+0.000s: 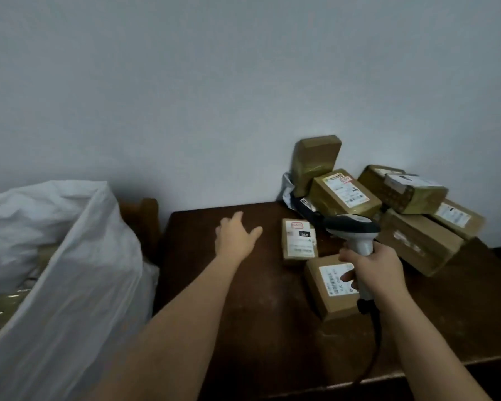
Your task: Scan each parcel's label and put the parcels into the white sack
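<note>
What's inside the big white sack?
Through the open top of the white sack you can see a few brown parcels near its left side. The sack's white wall hides the rest, so how many are inside cannot be told.

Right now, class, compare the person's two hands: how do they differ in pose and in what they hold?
The left hand holds nothing; the right hand grips the scanner. The left hand's fingers are spread over bare table; the right hand's are curled, above a labelled parcel. Both reach forward over the table.
</note>
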